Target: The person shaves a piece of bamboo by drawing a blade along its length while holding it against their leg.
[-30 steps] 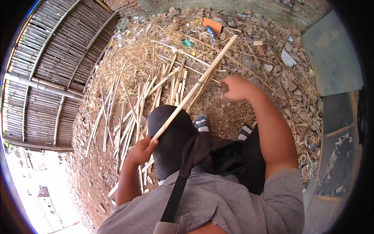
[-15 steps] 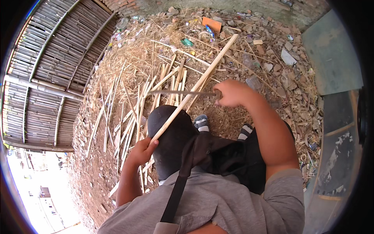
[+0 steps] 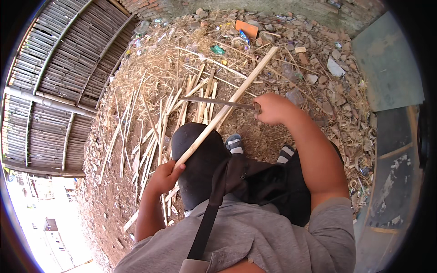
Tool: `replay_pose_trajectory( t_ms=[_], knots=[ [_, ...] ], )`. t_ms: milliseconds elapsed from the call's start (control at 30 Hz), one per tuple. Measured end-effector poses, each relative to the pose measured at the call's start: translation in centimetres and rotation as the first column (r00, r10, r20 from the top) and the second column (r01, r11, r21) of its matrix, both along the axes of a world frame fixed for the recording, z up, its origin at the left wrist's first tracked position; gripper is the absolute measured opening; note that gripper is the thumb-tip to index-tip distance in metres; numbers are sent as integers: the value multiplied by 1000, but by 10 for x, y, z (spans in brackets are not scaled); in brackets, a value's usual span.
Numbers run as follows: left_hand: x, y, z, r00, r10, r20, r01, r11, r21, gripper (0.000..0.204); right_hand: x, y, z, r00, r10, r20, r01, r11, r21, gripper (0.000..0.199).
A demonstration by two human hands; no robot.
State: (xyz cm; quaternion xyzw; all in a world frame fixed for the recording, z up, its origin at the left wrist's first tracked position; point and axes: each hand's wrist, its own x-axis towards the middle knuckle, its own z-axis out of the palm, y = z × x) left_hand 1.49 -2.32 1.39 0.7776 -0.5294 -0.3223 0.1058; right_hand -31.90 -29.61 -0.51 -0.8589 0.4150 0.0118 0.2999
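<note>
Over straw ground (image 3: 150, 68): left hand (image 3: 165, 176) gripping pole (image 3: 227, 109) low, right hand (image 3: 272, 108) clenching knife (image 3: 218, 102), blade lying across pole.

Bamboo pole (image 3: 227, 109) looked pale, smooth, matt wood; blade (image 3: 214, 102) was dull grey, prob. metal. Split strips (image 3: 150, 136) were dry, rough-edged. Ground (image 3: 104, 191) was coarse dirt w/ straw. Shirt (image 3: 255, 241) was matt grey cloth.
</note>
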Motion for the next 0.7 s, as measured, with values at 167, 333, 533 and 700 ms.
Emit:
replay_pose_trajectory(
  t_ms=[167,333,533,700],
  knots=[
    [9,1,-8,1000,-16,-20,16,1000,6,56,-21,-27,-9,980,-157,125,149,987,66,36],
    [2,-1,-2,1000,-9,-29,9,1000,-25,55,-32,-29,-20,929,-289,233,303,953,-27,34],
    [2,2,-5,999,20,-43,-21,1000,-6,54,7,10,7,993,118,12,-116,989,-88,31],
    [3,3,-10,999,-19,32,20,999,-49,53,-22,-27,-4,983,-130,131,122,990,65,34]
  ],
)
